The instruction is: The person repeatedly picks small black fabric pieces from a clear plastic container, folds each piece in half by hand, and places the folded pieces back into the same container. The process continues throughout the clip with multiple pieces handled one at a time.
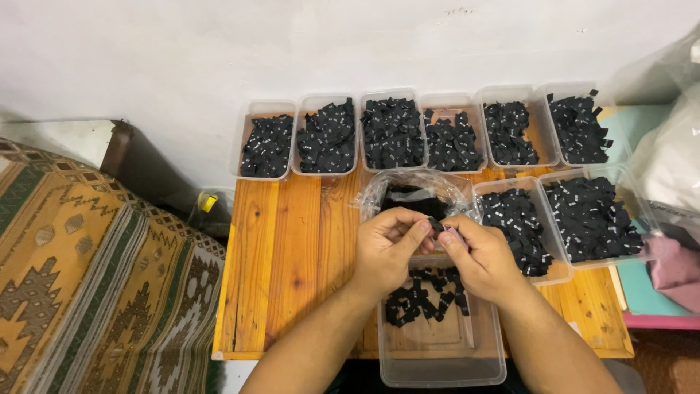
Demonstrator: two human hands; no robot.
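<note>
While pinched shut between both hands (pixel 436 252), a small black folded label (pixel 436 225), white-marked.

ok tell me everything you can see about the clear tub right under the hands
The clear tub is a rectangular, see-through plastic container with rounded corners and no lid, standing upright at the near edge of the wooden table. It is mostly bare inside, with a small heap of black tags at its far end. The left hand and right hand hover above it.
</note>
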